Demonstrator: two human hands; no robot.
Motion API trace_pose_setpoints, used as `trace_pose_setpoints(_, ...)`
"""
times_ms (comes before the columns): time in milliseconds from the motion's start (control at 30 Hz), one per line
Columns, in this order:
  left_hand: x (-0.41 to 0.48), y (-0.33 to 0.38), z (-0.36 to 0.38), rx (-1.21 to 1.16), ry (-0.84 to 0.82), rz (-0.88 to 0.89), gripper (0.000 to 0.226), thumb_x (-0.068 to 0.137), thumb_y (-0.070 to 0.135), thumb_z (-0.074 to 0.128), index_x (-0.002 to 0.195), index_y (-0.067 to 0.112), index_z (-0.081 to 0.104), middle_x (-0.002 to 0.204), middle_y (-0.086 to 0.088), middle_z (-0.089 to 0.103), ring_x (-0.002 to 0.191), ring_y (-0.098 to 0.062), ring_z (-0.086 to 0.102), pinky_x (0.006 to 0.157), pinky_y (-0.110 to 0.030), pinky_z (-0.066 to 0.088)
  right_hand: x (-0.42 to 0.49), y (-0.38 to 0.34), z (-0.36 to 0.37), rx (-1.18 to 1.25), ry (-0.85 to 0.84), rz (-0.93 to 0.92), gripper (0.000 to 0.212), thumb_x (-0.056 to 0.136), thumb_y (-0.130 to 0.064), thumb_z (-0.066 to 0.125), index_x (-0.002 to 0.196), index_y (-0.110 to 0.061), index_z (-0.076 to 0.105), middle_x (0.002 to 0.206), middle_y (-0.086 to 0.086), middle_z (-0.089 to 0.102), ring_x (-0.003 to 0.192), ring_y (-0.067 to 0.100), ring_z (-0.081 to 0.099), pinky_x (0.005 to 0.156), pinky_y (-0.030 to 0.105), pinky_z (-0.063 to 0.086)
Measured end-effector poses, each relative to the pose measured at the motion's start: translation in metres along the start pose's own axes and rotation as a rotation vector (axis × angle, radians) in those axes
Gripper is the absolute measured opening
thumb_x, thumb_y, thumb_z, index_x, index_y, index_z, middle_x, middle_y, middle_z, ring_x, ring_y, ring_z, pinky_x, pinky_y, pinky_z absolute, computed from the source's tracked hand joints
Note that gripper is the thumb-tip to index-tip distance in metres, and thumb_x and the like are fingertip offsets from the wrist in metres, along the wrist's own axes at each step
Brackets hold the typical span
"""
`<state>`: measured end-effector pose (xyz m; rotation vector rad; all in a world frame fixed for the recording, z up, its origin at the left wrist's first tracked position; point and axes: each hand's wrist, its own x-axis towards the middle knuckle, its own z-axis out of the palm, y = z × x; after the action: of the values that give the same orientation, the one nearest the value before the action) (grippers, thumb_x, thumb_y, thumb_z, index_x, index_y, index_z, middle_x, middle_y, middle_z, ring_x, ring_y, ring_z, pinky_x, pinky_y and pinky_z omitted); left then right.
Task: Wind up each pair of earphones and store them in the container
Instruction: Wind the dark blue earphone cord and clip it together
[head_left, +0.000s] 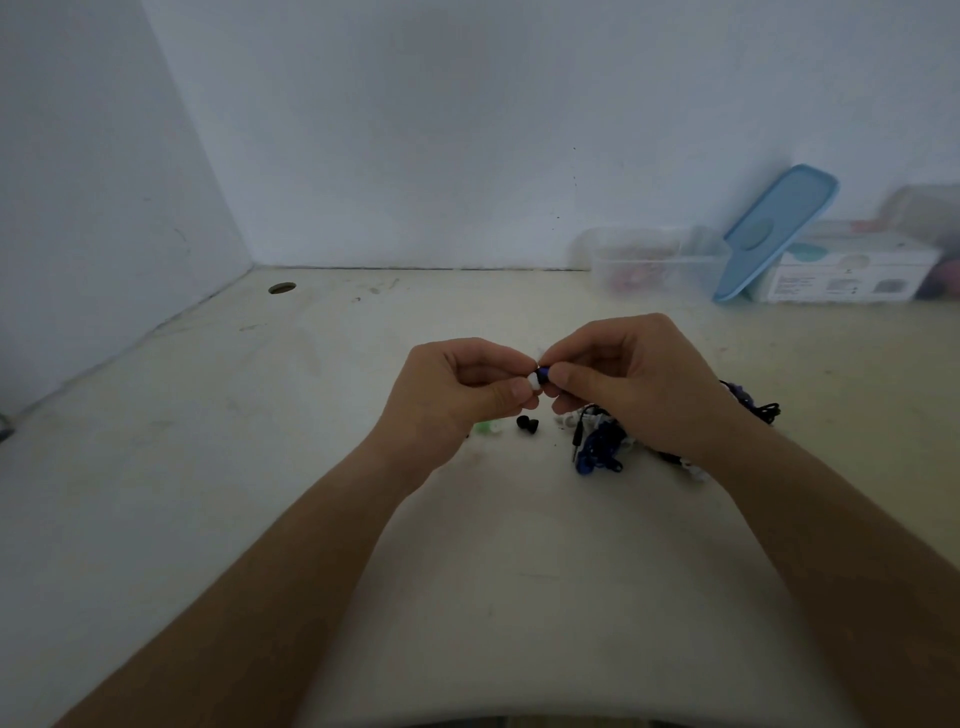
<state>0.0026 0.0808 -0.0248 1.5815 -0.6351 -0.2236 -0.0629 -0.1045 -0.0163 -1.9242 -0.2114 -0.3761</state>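
My left hand and my right hand meet above the middle of the table. Between their fingertips they pinch a small blue earbud with a white tip. A tangle of blue, black and white earphone cables lies on the table under and beside my right hand, partly hidden by it. A loose black ear tip and a green one lie below my left hand. The clear plastic container stands at the back right against the wall, holding something reddish that is too blurred to identify.
A light blue lid leans against the container. A white box and blurred items stand to its right. A round cable hole sits in the table's far left corner. Walls close the back and left sides.
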Motion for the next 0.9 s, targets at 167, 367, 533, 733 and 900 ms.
trace_pose_setpoints(167, -0.0004, 0.0017, 0.0002, -0.031, -0.005, -0.001, 0.014, 0.081, -0.002, 0.073, 0.093, 0.006, 0.073, 0.083, -0.011, 0.077, 0.075, -0.02, 0.074, 0.071, -0.025, 0.059, 0.0007, -0.0005, -0.0028, 0.106, -0.008, 0.027, 0.014, 0.09, 0.003, 0.065, 0.093, -0.008, 0.074, 0.08, 0.011, 0.076, 0.07, 0.025, 0.074, 0.068, 0.027, 0.06)
trace_pose_setpoints(367, 0.0013, -0.0011, -0.0001, -0.062, 0.038, -0.016, 0.014, 0.084, -0.003, 0.071, 0.098, 0.001, 0.071, 0.086, -0.015, 0.076, 0.077, -0.023, 0.074, 0.072, -0.026, 0.058, 0.001, 0.0002, 0.0014, 0.08, 0.055, -0.009, 0.01, 0.09, 0.0, 0.067, 0.095, -0.004, 0.073, 0.082, 0.011, 0.076, 0.072, 0.025, 0.075, 0.071, 0.032, 0.062)
trace_pose_setpoints(533, 0.0017, 0.0001, 0.0001, -0.146, 0.025, -0.039, 0.015, 0.084, -0.001, 0.069, 0.097, 0.006, 0.072, 0.086, -0.013, 0.076, 0.08, -0.022, 0.073, 0.075, -0.026, 0.058, 0.0005, -0.0019, 0.0005, 0.034, 0.107, -0.062, 0.009, 0.089, -0.001, 0.068, 0.094, -0.007, 0.074, 0.081, 0.007, 0.077, 0.072, 0.02, 0.075, 0.071, 0.029, 0.061)
trace_pose_setpoints(733, 0.0008, 0.0019, 0.0007, -0.22, 0.011, -0.07, 0.028, 0.073, 0.013, 0.071, 0.101, 0.006, 0.072, 0.09, -0.013, 0.076, 0.082, -0.021, 0.074, 0.074, -0.023, 0.057, 0.0006, -0.002, 0.0013, 0.033, 0.116, -0.069, 0.011, 0.089, -0.001, 0.069, 0.092, -0.011, 0.073, 0.081, 0.008, 0.077, 0.072, 0.02, 0.076, 0.072, 0.031, 0.062)
trace_pose_setpoints(900, 0.0012, 0.0008, 0.0009, -0.255, 0.023, -0.071, 0.028, 0.071, 0.014, 0.073, 0.098, 0.006, 0.072, 0.087, -0.011, 0.076, 0.08, -0.019, 0.073, 0.072, -0.022, 0.057, 0.001, -0.0019, 0.0014, 0.047, 0.123, -0.067, 0.014, 0.09, 0.0, 0.068, 0.091, -0.013, 0.073, 0.08, 0.008, 0.076, 0.072, 0.02, 0.075, 0.071, 0.029, 0.061)
